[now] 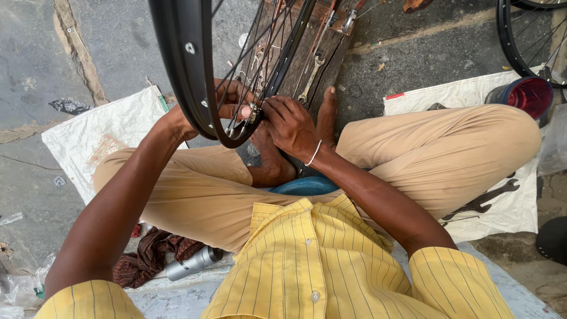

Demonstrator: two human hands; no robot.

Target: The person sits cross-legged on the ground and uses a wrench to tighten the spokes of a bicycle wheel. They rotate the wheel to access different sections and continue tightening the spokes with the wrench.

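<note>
Both hands pinch spokes at wheel rim.
Left hand (233, 100) and right hand (289, 124) closed on spokes (251, 65) inside rim (189, 71); spanner (481, 201) lies unused on sack (88, 139).

Single view, head-mounted — it looked steeply down over the wearer's own chest and crossed legs to the pavement. Close range: both forearms filled the middle, and the wheel rim (195, 71) ran off the top edge. No second view — nothing was shared.
</note>
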